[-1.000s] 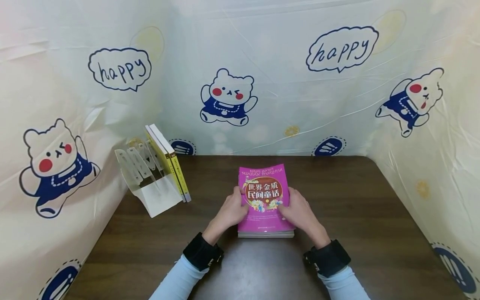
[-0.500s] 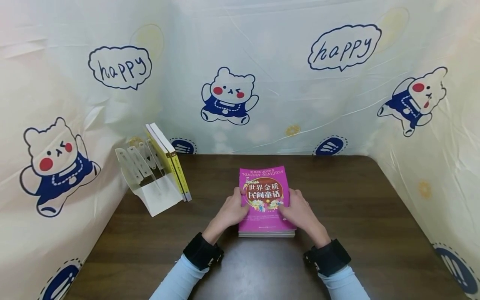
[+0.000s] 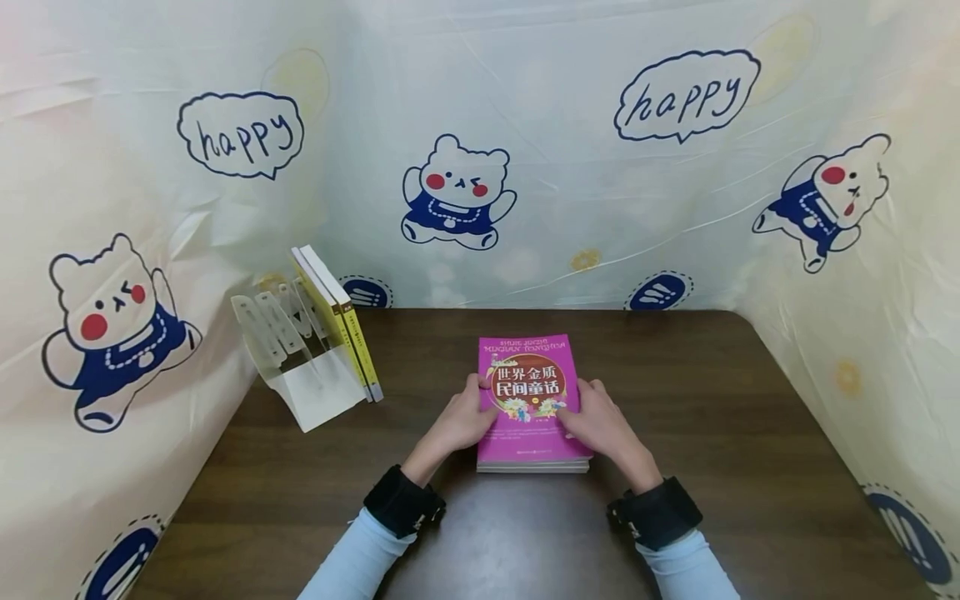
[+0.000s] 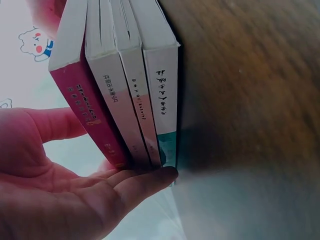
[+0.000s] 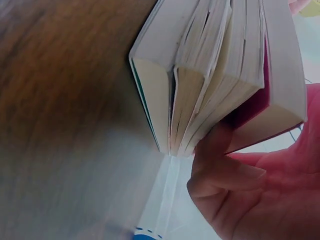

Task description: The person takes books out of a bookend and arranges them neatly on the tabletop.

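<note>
A magenta paperback with Chinese lettering lies on top of a stack of several books at the table's middle. My left hand holds the stack's left side, thumb over the magenta cover. In the left wrist view its fingers run across the spines down to the bottom white-and-teal book. On the other side, my right hand grips the magenta book, thumb on its cover. The right wrist view shows a bent finger in the gap beneath the magenta book, beside the page edges of the lower books.
A white slotted book rack stands at the table's back left. Two yellow-spined books lean upright at its right side. Behind the brown table hangs a pale sheet printed with bears. Both wrists wear black straps.
The far edge of the magenta book has dipped slightly toward the stack. Both hands keep their hold on the sides and have hardly moved.
</note>
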Available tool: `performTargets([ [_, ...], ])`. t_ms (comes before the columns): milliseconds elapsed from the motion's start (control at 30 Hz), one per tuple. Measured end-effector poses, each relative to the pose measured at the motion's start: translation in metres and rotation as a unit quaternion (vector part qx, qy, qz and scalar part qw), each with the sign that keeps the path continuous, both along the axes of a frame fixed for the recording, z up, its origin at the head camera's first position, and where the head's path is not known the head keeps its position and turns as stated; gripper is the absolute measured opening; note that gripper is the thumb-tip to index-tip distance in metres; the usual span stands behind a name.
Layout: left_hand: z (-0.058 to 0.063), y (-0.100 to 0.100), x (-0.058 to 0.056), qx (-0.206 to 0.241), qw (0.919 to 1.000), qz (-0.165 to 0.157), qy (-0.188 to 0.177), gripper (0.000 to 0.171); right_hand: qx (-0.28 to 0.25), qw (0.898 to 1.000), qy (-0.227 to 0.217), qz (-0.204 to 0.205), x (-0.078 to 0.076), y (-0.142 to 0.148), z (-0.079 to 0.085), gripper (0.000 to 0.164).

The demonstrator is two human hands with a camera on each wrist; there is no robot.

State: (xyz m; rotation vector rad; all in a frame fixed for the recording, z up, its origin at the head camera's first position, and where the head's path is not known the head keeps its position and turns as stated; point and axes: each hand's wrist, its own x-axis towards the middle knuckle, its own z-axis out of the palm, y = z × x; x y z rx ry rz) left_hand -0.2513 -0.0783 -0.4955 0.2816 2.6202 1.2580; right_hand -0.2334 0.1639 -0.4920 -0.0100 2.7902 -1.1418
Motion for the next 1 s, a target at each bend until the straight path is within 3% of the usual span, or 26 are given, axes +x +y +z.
performTargets([
  [233, -0.002, -0.003, 0.001, -0.005, 1.0000, -0.003, 0.000, 0.039, 0.012, 1.000, -0.004, 0.004, 0.002, 0.000, -0.003, 0.072],
  [667, 0.002, -0.006, 0.000, -0.001, 0.9997, -0.015, -0.021, 0.044, -0.006, 1.000, -0.002, 0.006, 0.005, -0.001, -0.004, 0.090],
  [1000, 0.009, -0.009, 0.002, -0.008, 0.9988, -0.047, -0.010, 0.048, 0.039, 0.999, 0.004, 0.019, 0.008, -0.001, -0.002, 0.085],
])
